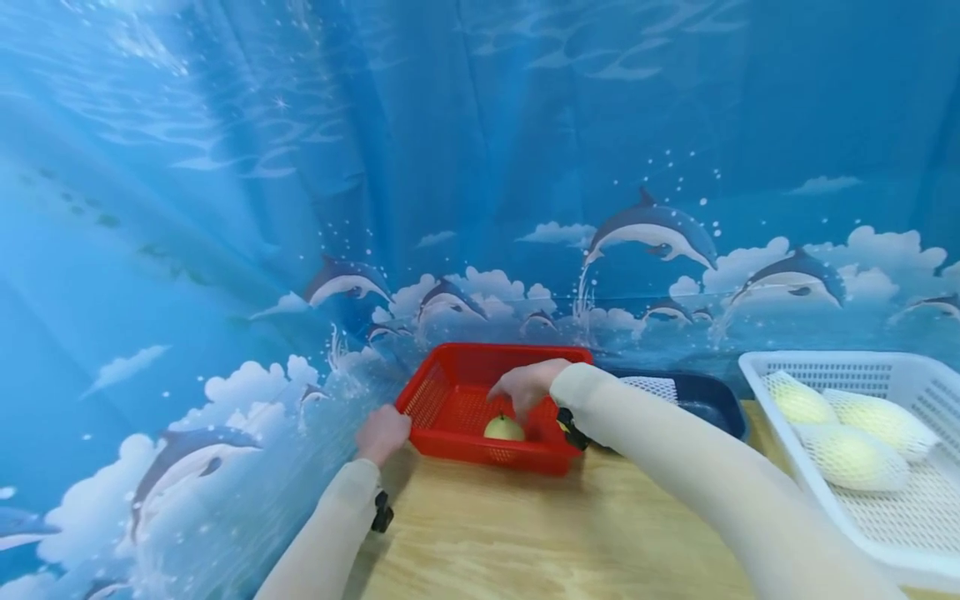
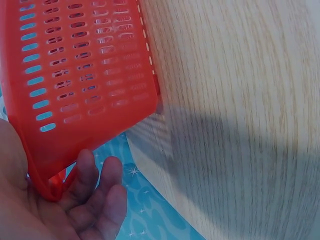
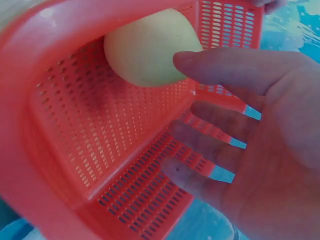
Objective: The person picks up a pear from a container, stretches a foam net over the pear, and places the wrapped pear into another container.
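A red plastic basket (image 1: 457,400) with slotted walls stands on the wooden table. My left hand (image 1: 384,433) grips its left rim; the left wrist view shows the fingers (image 2: 86,176) curled round the edge at a corner. Inside the basket, near its front wall, lies a round pale yellow-green fruit (image 1: 504,428) with a short stem. My right hand (image 1: 528,385) reaches down into the basket just above and beside this fruit. Its fingers are spread, and the thumb overlaps the fruit (image 3: 150,47) in the right wrist view.
Right of the red basket sits a dark tray (image 1: 708,400) with a white foam net (image 1: 652,387) in it. A white basket (image 1: 795,467) farther right holds several yellowish fruits (image 1: 855,457) in foam nets. A blue dolphin-print curtain (image 1: 480,167) hangs behind the table (image 1: 480,533).
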Demonstrator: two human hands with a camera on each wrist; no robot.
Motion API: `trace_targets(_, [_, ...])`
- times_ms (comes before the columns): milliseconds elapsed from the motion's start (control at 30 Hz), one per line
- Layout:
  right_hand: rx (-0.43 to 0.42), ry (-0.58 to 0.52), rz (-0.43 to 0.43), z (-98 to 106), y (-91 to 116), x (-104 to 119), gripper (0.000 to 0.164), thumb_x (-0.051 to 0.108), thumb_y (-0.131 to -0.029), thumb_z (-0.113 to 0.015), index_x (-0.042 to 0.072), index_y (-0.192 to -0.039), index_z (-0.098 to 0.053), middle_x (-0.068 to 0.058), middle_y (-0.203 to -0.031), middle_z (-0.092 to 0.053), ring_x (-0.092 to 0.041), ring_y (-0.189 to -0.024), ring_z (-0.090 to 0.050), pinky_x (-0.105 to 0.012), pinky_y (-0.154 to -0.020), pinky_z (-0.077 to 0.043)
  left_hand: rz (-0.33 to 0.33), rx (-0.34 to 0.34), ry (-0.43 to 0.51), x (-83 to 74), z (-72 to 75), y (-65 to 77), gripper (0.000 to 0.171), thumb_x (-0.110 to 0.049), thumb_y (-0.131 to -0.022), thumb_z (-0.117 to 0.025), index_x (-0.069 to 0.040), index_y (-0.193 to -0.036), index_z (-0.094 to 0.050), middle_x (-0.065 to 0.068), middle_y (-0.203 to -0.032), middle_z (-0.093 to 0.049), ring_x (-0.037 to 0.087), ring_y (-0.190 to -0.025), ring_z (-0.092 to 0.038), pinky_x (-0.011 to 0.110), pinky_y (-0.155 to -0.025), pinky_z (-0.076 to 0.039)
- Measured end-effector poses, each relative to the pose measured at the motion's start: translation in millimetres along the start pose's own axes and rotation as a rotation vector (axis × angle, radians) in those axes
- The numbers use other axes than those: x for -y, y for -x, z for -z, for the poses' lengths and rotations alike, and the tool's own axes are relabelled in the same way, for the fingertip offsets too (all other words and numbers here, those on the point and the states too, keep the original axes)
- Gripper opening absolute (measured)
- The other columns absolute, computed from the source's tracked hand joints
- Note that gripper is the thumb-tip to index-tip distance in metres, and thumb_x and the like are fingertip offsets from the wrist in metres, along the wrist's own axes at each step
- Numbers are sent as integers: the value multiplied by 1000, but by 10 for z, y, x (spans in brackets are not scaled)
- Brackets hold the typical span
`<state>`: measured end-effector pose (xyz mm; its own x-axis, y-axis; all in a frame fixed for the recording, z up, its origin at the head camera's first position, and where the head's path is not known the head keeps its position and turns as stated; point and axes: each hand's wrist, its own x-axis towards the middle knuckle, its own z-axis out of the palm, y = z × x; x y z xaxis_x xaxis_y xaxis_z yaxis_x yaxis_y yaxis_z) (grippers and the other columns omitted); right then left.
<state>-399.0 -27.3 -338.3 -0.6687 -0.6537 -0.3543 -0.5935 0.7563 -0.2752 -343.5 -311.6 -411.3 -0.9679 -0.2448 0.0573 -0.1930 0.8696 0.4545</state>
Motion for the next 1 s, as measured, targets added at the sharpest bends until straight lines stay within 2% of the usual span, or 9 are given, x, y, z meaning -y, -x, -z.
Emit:
trace_targets(100, [33, 32, 5, -66, -57, 33, 85, 9, -76, -84, 41, -146, -49, 7, -151, -49, -23, -136, -43, -39, -84, -59, 6, 1, -15, -6, -10, 14, 34, -25, -97, -47, -15, -65, -51, 3, -62, -49, 19, -56, -50, 34, -48, -38])
trace_targets(233, [67, 127, 10, -115, -101, 87, 83, 11, -78, -83, 46, -145, -48, 11, -150, -49, -21, -137, -44, -41, -90, -57, 6, 19, -12, -23, -21, 12, 36, -26, -98, -47, -16, -63, -50, 1, -60, -46, 18, -55, -49, 33, -47, -37])
trace_targets(333, [83, 198, 20, -124, -136, 115, 81, 14, -81, -82, 45, -147, -47, 10, -147, -52, -18, -136, -46, -41, -94, -55, 3, 21, -9, -25, -32, 2, 36, -26, -98, -46, -16, -64, -49, 2, -60, -46, 19, -55, -49, 34, -48, -38])
trace_targets(433, [93, 226, 39, -131, -183, 125, 78, 17, -80, -84, 43, -146, -50, 11, -138, -59, -16, -129, -51, -41, -94, -54, 9, 12, -14, -18, -33, -2, 35, -25, -98, -46, -16, -64, -48, 2, -60, -46, 19, -56, -49, 35, -49, -38])
trace_targets(633, [131, 232, 77, -151, -260, 94, 69, 15, -79, -85, 41, -137, -59, 14, -121, -63, -14, -113, -54, -39, -88, -55, 6, 15, 2, -3, -34, -7, 39, -25, -100, -46, -17, -61, -49, 0, -56, -45, 16, -51, -46, 32, -45, -37])
trace_targets(767, [120, 259, 43, -152, -251, 78, 65, 16, -77, -86, 38, -133, -61, 11, -122, -62, -14, -111, -54, -37, -83, -56, -1, 16, 25, -4, -26, -5, 40, -25, -101, -46, -16, -62, -50, -1, -55, -44, 15, -49, -44, 31, -43, -35])
trace_targets(1000, [154, 238, -36, -208, -145, 67, 66, 8, -78, -81, 34, -133, -56, 11, -113, -58, -14, -94, -56, -33, -69, -55, 0, 23, 14, -9, -34, -4, 40, -25, -102, -47, -15, -63, -51, 0, -56, -45, 16, -50, -45, 31, -43, -35])
